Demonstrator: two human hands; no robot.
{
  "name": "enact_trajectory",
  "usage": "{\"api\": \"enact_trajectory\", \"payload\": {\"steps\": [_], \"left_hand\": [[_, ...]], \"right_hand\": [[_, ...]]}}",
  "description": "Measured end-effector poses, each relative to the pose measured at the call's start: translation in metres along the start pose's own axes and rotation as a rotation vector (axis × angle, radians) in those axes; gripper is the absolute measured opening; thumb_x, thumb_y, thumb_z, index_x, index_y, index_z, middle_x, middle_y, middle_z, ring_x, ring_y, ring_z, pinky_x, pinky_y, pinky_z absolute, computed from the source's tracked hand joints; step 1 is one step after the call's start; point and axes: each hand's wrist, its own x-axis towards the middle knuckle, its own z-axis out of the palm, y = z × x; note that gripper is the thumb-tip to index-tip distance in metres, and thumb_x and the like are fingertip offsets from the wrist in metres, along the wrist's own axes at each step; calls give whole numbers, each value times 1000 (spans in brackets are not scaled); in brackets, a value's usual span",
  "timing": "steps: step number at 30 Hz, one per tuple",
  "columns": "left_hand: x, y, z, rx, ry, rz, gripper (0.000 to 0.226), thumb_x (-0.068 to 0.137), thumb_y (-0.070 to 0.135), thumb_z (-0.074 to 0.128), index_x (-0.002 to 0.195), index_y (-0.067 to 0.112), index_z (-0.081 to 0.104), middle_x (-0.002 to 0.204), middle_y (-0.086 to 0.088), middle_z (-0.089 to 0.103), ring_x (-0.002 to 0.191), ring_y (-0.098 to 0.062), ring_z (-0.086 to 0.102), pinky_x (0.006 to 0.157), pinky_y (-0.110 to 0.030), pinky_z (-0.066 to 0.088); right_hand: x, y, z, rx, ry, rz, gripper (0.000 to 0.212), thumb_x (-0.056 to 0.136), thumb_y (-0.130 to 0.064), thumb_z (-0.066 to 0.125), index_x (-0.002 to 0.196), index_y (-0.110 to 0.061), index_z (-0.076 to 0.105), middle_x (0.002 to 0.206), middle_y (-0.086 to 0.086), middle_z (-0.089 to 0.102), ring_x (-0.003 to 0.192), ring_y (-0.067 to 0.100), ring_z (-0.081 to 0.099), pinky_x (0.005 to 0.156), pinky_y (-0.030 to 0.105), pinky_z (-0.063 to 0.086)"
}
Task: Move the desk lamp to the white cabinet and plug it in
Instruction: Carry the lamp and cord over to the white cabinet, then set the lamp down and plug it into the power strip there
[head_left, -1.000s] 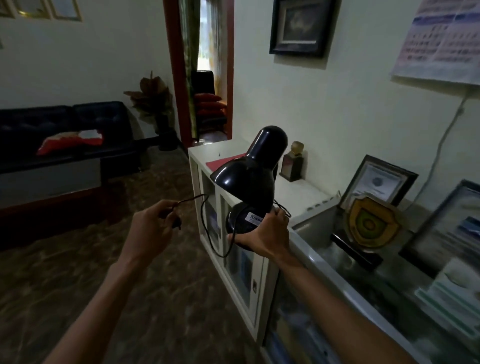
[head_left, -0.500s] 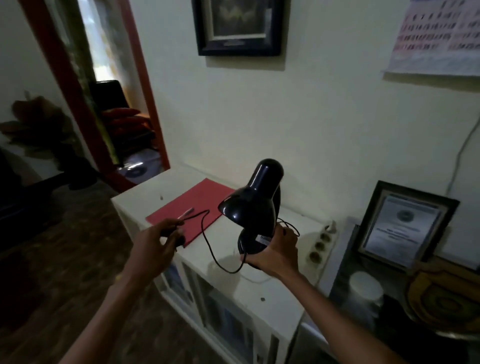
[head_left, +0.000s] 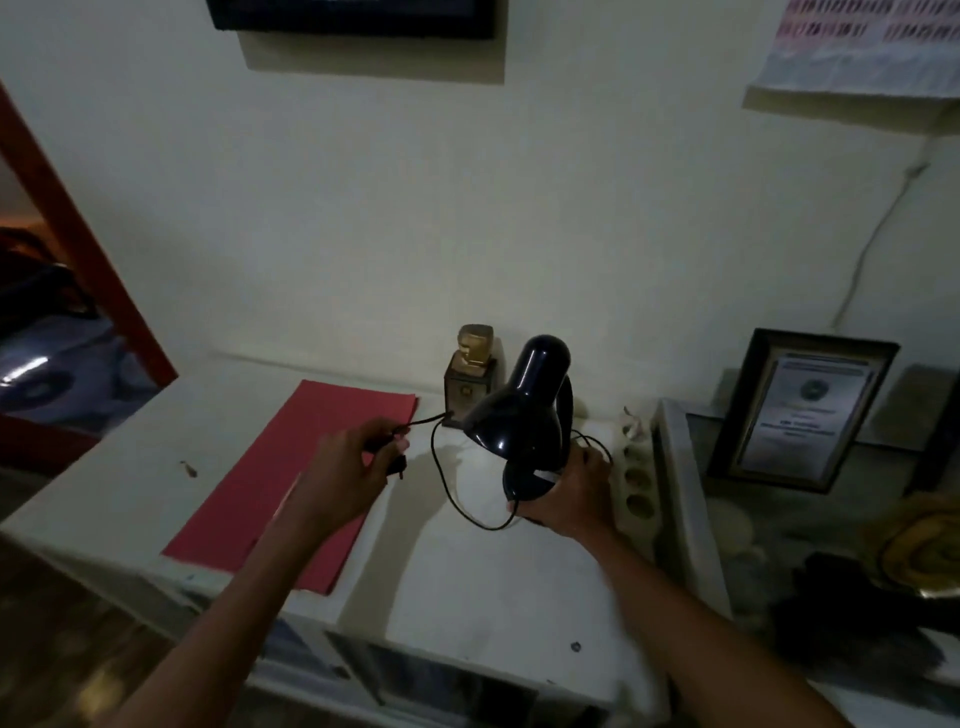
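Note:
The black desk lamp (head_left: 524, 410) hangs just above the top of the white cabinet (head_left: 483, 582), its shade tilted down to the left. My right hand (head_left: 571, 493) grips the lamp's round base from below. My left hand (head_left: 348, 473) is closed on the black plug (head_left: 392, 460) at the end of the lamp cord (head_left: 447, 488), which loops down between both hands. A white power strip (head_left: 636, 478) with several round sockets lies along the cabinet's right edge, right beside my right hand.
A red folder (head_left: 280, 478) lies flat on the cabinet's left half. A small gold bust on a dark block (head_left: 470, 374) stands against the wall. A framed certificate (head_left: 800, 410) and a gold plaque (head_left: 919, 545) sit on the glass case to the right.
I have stepped closer and look down more onto the cabinet. Both hands have carried the lamp and plug over the cabinet top, nearer the power strip.

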Motion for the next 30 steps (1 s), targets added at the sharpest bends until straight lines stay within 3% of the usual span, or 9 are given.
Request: {"api": "enact_trajectory", "payload": {"steps": [6, 11, 15, 18, 21, 23, 26, 30], "left_hand": [[17, -20, 0, 5, -11, 37, 7, 92, 17, 66, 96, 22, 69, 73, 16, 72, 74, 17, 66, 62, 0, 45], [24, -35, -4, 37, 19, 30, 8, 92, 17, 67, 96, 22, 70, 74, 12, 75, 76, 12, 67, 62, -13, 51], [33, -35, -6, 55, 5, 11, 9, 92, 19, 66, 100, 22, 70, 77, 12, 75, 73, 19, 63, 63, -2, 43], [39, -30, -1, 51, -5, 1, 9, 92, 18, 67, 100, 23, 69, 75, 15, 73, 73, 18, 65, 64, -7, 45], [41, -26, 4, 43, -15, 8, 10, 92, 20, 67, 99, 26, 69, 72, 21, 69, 73, 18, 65, 62, -2, 45], [43, -23, 7, 50, -30, 7, 11, 92, 21, 67, 98, 29, 67, 73, 23, 68, 73, 18, 65, 63, -2, 45], [49, -21, 11, 51, -48, -5, 10, 92, 20, 66, 101, 24, 69, 77, 18, 72, 74, 11, 69, 67, -13, 54], [51, -14, 16, 35, -65, -18, 12, 93, 19, 66, 103, 24, 69, 76, 21, 69, 72, 13, 68, 61, -3, 49]], "right_hand": [[18, -2, 10, -35, -10, 2, 101, 34, -69, 78, 120, -30, 42, 119, 5, 51, 113, 29, 47, 86, 40, 49], [28, -1, 16, -31, -68, 48, 101, 36, -72, 76, 122, -32, 41, 123, 2, 49, 117, 27, 45, 91, 42, 49], [37, 2, 14, -30, -118, 71, 106, 37, -70, 77, 127, -26, 43, 129, 6, 46, 122, 29, 43, 95, 42, 47], [45, 6, 10, -8, -132, 63, 106, 37, -68, 78, 129, -27, 44, 130, 3, 48, 123, 25, 43, 94, 35, 46], [51, 10, 7, 46, -128, 38, 109, 38, -66, 81, 134, -28, 45, 132, -1, 51, 124, 21, 47, 97, 31, 44], [55, 12, 5, 74, -124, 33, 110, 39, -62, 84, 134, -26, 45, 132, 0, 51, 125, 22, 48, 100, 36, 46], [61, 15, 2, 63, -143, 19, 113, 38, -59, 88, 136, -24, 44, 136, 3, 49, 128, 24, 46, 104, 43, 44], [70, 19, 3, 26, -212, 83, 128, 37, -63, 86, 145, -18, 34, 150, 6, 37, 138, 27, 35, 110, 44, 38]]}}
